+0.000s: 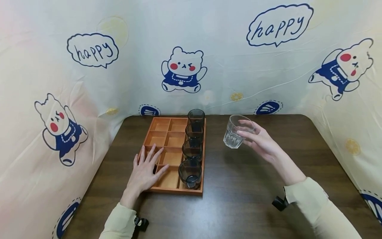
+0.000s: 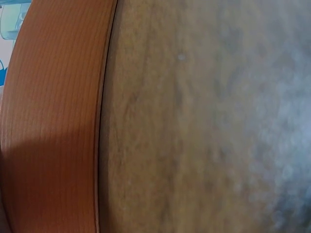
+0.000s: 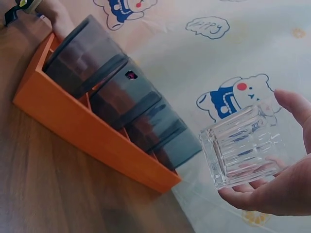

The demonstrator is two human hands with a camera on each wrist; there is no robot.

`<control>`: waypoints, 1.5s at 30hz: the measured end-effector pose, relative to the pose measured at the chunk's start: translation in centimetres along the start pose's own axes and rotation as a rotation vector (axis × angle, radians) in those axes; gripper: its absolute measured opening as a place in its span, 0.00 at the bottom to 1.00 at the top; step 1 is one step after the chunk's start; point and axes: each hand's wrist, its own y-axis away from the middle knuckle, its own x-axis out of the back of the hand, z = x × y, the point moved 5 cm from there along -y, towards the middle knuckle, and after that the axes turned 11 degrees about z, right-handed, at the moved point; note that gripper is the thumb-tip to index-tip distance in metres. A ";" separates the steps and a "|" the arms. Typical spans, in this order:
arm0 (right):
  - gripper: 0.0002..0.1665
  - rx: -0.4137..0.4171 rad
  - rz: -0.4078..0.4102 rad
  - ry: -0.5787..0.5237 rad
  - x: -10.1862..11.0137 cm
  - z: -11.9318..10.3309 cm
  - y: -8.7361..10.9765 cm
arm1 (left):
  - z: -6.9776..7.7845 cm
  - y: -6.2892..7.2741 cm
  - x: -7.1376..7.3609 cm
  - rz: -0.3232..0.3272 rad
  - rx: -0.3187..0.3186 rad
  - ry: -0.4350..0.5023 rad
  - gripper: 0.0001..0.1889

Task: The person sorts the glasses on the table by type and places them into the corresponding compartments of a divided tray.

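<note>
A clear drinking glass (image 1: 233, 136), faceted near its base, is held above the table in my right hand (image 1: 262, 141), tilted, with fingers and thumb around its upper part. The right wrist view shows this glass (image 3: 240, 148) with nothing inside it. My left hand (image 1: 145, 174) rests with spread fingers on the left side of a divided wooden tray (image 1: 176, 190). Several dark grey glasses (image 1: 191, 174) stand in a line in the tray's right column. Only the tray's outer side (image 2: 53, 107) and the tabletop show clearly in the left wrist view; the hand is out of sight there.
The tray's left-hand compartments (image 1: 168, 177) hold no glasses where I can see in; my left hand covers part of them. Dark wood tabletop (image 1: 232, 205) lies under everything. A printed cloth (image 1: 226, 76) hangs behind the table and along both sides.
</note>
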 end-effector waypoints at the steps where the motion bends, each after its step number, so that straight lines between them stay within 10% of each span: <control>1: 0.30 -0.007 -0.002 0.000 -0.2 -0.1 -0.2 | 0.0 0.1 0.0 -0.003 0.003 0.002 0.45; 45: 0.41 -0.122 0.045 -0.057 -7.4 -2.7 -8.8 | 0.1 0.0 0.0 -0.015 0.017 0.001 0.45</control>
